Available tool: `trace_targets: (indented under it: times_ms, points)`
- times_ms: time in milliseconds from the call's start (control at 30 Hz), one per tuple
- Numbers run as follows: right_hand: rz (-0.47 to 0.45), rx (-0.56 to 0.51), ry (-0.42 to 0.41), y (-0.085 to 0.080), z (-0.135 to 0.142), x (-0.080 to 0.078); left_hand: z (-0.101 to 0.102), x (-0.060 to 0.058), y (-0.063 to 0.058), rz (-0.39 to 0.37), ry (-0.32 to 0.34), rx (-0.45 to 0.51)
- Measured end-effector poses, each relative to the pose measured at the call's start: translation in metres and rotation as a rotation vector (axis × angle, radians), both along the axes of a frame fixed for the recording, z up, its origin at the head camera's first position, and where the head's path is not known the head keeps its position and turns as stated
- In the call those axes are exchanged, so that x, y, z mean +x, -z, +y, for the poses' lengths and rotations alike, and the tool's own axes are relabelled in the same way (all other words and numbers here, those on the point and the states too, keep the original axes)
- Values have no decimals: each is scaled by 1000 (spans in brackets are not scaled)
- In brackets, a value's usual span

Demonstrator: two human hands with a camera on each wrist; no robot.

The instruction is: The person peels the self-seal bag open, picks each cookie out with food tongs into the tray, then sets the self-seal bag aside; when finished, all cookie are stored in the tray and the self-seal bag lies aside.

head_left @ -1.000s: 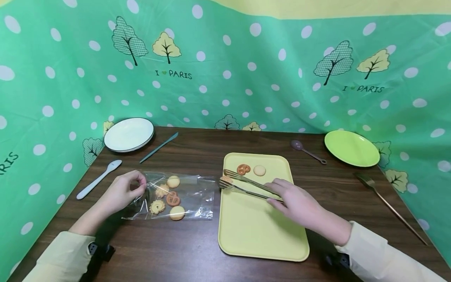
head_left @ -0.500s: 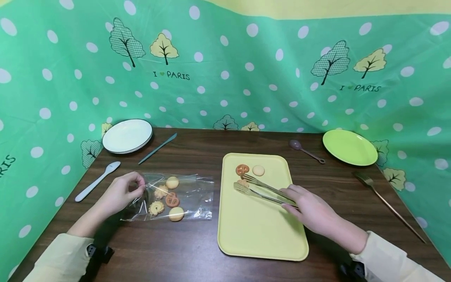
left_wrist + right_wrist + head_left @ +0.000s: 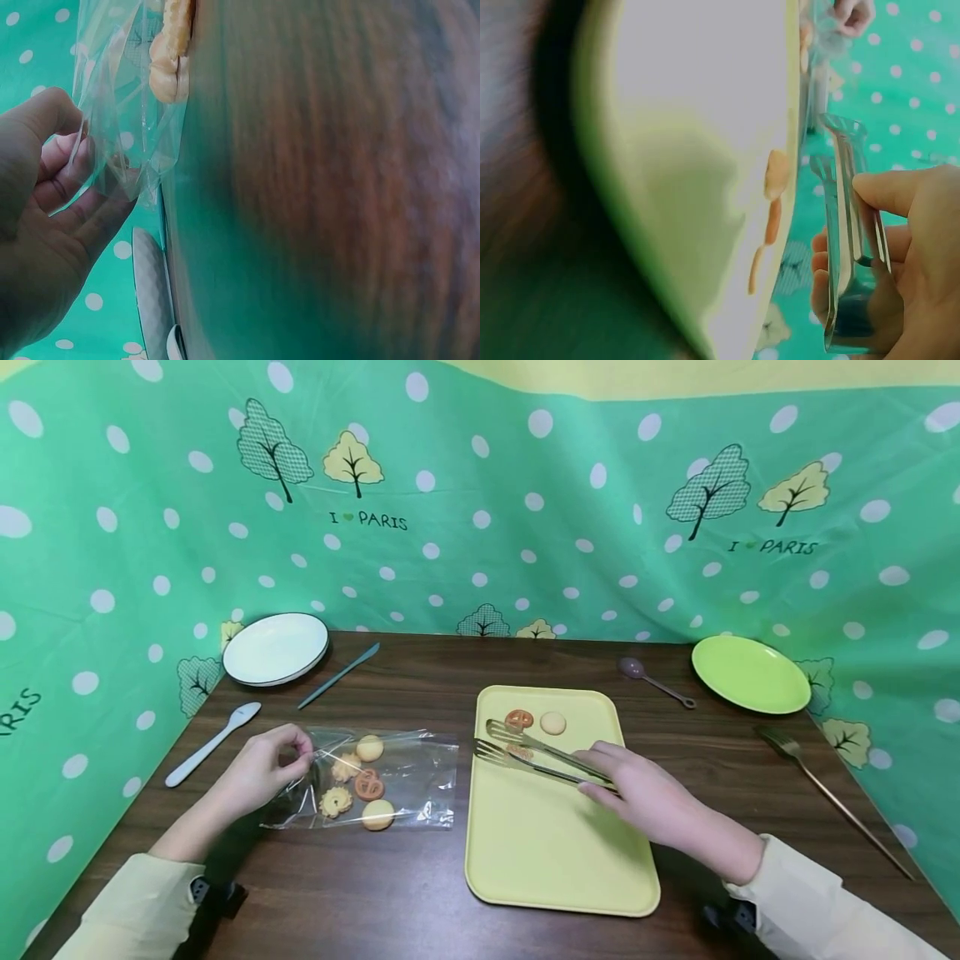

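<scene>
In the head view my left hand (image 3: 266,772) pinches the left end of a clear plastic bag (image 3: 423,777) lying on the table. Inside it are several cookies, among them a pretzel-shaped cookie (image 3: 369,785) and a flower-shaped cookie (image 3: 335,802). My right hand (image 3: 648,797) holds metal tongs (image 3: 551,760), their tips spread apart over the yellow tray (image 3: 562,860). Three cookies sit at the tray's far end: a brown pretzel-shaped cookie (image 3: 518,718), a round pale cookie (image 3: 552,723), and one (image 3: 519,750) partly hidden by the tongs. In the right wrist view the tongs (image 3: 847,240) grip nothing.
At the back left are a white plate (image 3: 276,648), a blue knife (image 3: 339,675) and a pale blue spreader (image 3: 213,745). A purple spoon (image 3: 656,682), a green plate (image 3: 750,675) and a long fork (image 3: 832,802) lie to the right. A green cloth (image 3: 480,552) hangs behind.
The tongs moved right from the tray's left rim with a cookie, which now lies on the tray. They then shifted back left, off that cookie. My left hand stayed on the bag.
</scene>
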State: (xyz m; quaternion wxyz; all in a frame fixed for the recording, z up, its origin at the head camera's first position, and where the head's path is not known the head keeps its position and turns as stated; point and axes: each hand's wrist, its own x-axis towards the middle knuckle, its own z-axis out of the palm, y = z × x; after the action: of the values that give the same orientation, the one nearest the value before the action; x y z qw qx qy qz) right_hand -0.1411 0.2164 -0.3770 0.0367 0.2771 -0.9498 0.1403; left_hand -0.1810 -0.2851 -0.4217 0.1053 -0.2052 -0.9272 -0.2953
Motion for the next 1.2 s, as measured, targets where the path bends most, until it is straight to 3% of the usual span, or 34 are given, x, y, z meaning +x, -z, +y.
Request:
trace_targets:
  times_ms: [400,867,1200]
  points:
    - [137,70,-148,4,-53,-15,1,1,1,-4,-2,7]
    - [37,42,-239,17,-108,-27,0,-1,-1,-9,5,5]
    - [-1,112,-271,18,-133,-28,-1,0,0,5,18,0]
